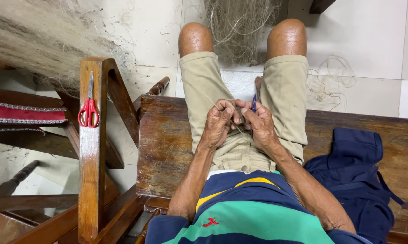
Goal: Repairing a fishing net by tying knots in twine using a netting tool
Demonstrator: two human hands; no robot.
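Beside left hand (218, 123): armrest (92, 149), red scissors (89, 108).

I'm seeing a worn, scuffed wooden bench (168, 149) that's looking semi-glossy, red plastic-handled metal scissors (89, 108) on a varnished wood armrest (92, 180), fine translucent netting (37, 40), and matt navy cloth (362, 180).

Looks like a home, maybe a porch: white tiled floor (371, 36), worn dark wooden bench (165, 144), carved wooden chair arm (92, 171), heaps of pale tangled fishing net (32, 40).
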